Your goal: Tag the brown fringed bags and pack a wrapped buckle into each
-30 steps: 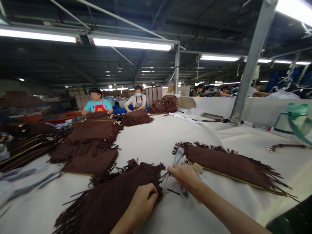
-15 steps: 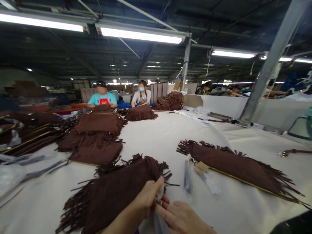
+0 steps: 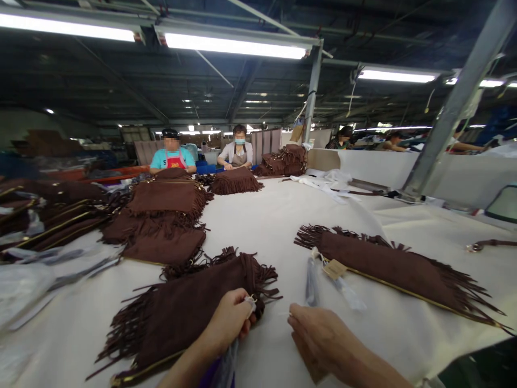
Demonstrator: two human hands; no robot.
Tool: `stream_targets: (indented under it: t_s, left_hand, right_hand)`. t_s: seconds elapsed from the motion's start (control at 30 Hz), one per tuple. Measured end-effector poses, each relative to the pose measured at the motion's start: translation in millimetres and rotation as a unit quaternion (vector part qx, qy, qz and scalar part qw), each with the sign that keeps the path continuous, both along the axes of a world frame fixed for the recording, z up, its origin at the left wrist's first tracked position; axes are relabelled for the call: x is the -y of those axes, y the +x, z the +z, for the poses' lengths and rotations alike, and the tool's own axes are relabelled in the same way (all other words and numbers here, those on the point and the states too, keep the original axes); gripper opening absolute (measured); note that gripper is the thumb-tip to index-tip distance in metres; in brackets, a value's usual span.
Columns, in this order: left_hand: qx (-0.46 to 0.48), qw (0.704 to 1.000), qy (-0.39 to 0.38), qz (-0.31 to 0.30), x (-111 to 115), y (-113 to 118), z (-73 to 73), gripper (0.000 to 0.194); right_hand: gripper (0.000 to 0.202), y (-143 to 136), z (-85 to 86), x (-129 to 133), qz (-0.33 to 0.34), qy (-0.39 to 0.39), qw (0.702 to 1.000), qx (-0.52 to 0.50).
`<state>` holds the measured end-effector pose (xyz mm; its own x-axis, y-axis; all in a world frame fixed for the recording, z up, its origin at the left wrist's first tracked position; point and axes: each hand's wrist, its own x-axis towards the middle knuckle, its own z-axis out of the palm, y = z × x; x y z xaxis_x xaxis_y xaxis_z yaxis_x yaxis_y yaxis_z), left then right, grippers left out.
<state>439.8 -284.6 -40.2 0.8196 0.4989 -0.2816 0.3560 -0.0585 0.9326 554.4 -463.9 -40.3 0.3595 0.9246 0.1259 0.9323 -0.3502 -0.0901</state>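
A brown fringed bag (image 3: 194,302) with a gold zip lies in front of me on the white table. At its right end my left hand (image 3: 230,318) is closed, pinching a plastic-wrapped piece (image 3: 251,304) by a small metal ring; clear plastic hangs below the fingers. My right hand (image 3: 323,334) is closed to the right, over bare tabletop. A brown card tag (image 3: 309,358) shows under its fingers, and a thin white string sticks out from the fingertips. Beyond lies a second fringed bag (image 3: 383,264) with a card tag (image 3: 334,268) and plastic-wrapped strips (image 3: 312,283).
Stacked brown fringed bags (image 3: 165,199) stand at the left, beside loose plastic wrapping (image 3: 24,285). More bags (image 3: 236,181) lie at the far edge, where two people sit. A metal post (image 3: 452,108) rises at the right, near a strap (image 3: 490,244).
My hands have come apart: the left moved slightly left with the plastic-wrapped piece, the right moved right and up. The card tag now shows under my right hand.
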Motion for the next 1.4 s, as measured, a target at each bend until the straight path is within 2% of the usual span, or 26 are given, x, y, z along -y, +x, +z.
stream_targets:
  t_s: [0.17,0.27,0.37,0.43,0.6,0.7,0.83,1.0,1.13,1.23,1.4]
  left_hand:
    - [0.015,0.998,0.068,-0.003,6,-1,-11.4,0.021]
    - [0.041,0.994,0.099,0.006,7,-1,-13.4,0.03]
    - [0.062,0.99,0.124,0.004,6,-2,-12.2,0.03]
    - [0.079,0.987,0.143,0.003,5,-4,-11.3,0.027]
    - [0.09,0.988,0.126,0.023,15,-10,-9.1,0.016]
    - [0.106,0.987,0.122,0.003,16,-12,-4.7,0.018]
    - [0.094,0.979,0.177,0.031,10,-23,-1.6,0.021]
    - [0.072,0.979,0.188,0.022,5,-28,1.7,0.019]
    - [0.065,0.981,0.178,0.032,9,-26,4.3,0.01]
    - [0.08,0.981,0.175,0.024,9,-25,5.3,0.013]
    - [0.071,0.969,0.235,-0.001,6,-29,5.3,0.014]
  right_hand:
    - [0.022,-9,29.7,-22,0.057,-0.051,0.997,0.021]
    - [0.029,-10,40.1,-36,0.029,-0.056,0.998,0.009]
    - [0.034,-4,43.2,-45,0.006,-0.034,0.999,-0.016]
    - [0.035,1,41.2,-48,0.015,0.001,0.998,-0.055]
    - [0.031,18,23.4,-54,0.136,0.129,0.963,-0.193]
    - [0.032,28,13.5,-70,0.143,0.165,0.945,-0.243]
    - [0.046,21,2.7,-86,0.142,0.159,0.926,-0.312]
    - [0.045,13,-7.5,-74,0.153,0.143,0.914,-0.348]
    - [0.047,10,-7.5,-64,0.173,0.145,0.905,-0.362]
    - [0.049,7,-5.1,-64,0.166,0.142,0.889,-0.403]
    - [0.051,10,-8.2,-65,0.152,0.134,0.871,-0.447]
